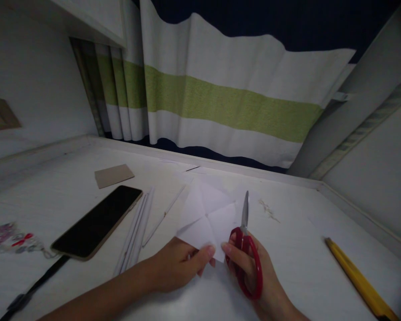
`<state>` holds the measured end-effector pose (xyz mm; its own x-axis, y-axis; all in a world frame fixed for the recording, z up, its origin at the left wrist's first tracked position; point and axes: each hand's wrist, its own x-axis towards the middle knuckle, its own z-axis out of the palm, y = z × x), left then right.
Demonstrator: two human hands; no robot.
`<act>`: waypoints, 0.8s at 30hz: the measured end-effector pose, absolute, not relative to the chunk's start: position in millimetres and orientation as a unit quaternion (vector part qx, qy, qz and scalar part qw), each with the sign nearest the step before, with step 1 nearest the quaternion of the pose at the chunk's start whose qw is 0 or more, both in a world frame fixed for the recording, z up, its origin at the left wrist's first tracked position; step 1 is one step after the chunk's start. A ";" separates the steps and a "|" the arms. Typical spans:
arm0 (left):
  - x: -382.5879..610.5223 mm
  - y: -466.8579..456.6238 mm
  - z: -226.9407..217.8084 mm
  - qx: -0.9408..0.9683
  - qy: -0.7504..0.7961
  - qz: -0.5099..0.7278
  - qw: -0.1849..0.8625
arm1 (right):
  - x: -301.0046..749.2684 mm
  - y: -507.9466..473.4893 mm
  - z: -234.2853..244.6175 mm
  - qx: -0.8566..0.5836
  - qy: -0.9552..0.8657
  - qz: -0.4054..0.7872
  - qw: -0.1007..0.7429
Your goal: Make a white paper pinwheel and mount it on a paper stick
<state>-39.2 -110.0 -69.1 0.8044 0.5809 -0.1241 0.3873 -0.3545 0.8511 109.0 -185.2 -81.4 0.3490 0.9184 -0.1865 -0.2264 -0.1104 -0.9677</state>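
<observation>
My left hand (178,265) pinches the near corner of a folded white paper (207,214) that lies creased on the white desk (297,236). Close beside it, my right hand (254,272) grips red-handled scissors (244,243), fingers through the loops. The metal blades are closed and point away from me along the paper's right edge.
A dark phone (98,221) lies to the left, with a black cord (36,283) below it. Thin white paper strips (137,232) lie beside the phone. A brown card (113,175) sits farther back. A yellow ruler (359,281) lies at the right. A patterned item (6,238) is far left. A striped curtain (220,98) hangs behind.
</observation>
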 end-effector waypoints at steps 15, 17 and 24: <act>-44.4 -93.9 -63.2 0.679 0.319 0.323 0.577 | 106.9 -193.5 -93.7 -0.451 -0.445 0.566 0.527; -45.6 -92.7 -61.2 0.679 0.314 0.348 0.566 | 106.0 -192.7 -100.8 -0.448 -0.465 0.574 0.503; -47.4 -92.9 -59.4 0.680 0.316 0.375 0.545 | 103.7 -188.5 -115.6 -0.456 -0.494 0.581 0.458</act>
